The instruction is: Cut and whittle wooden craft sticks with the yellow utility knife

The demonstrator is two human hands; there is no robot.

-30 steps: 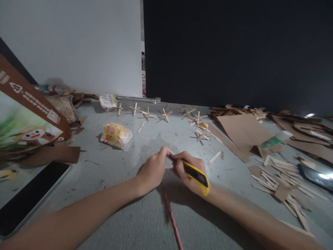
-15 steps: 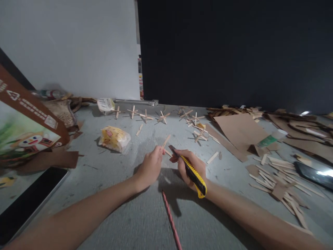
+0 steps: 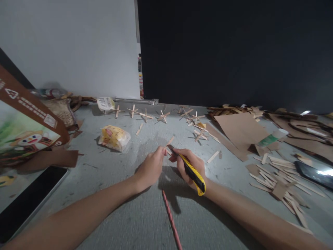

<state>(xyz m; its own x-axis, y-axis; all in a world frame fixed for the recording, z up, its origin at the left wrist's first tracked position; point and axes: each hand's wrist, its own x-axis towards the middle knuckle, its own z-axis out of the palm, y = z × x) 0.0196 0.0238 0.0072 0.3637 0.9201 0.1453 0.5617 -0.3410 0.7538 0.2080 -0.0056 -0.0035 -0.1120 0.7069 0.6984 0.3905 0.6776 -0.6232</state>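
My left hand (image 3: pixel 151 167) is closed, pinching a small wooden stick (image 3: pixel 170 140) whose tip shows beyond the fingers. In my right hand (image 3: pixel 191 163) is a yellow and black utility knife (image 3: pixel 191 172), its blade pointing up and left toward the stick. Blade and stick are very near each other; whether they touch I cannot tell. A second pale stick end shows beside the blade. Below the hands a twisted pink rod (image 3: pixel 169 215) lies on the grey table (image 3: pixel 125 222).
Several crossed-stick pieces (image 3: pixel 163 116) stand along the back. A yellow-printed packet (image 3: pixel 114 138) sits left, with a phone (image 3: pixel 31 201) and brown printed bag (image 3: pixel 31 128) nearby. Loose sticks (image 3: pixel 267 178), cardboard (image 3: pixel 240 133) and a green-white tube (image 3: pixel 272 138) lie on the right.
The stick in my left hand has tilted lower and shifted slightly right with that hand. The knife has moved a little up and left, bringing the blade closer to the stick.
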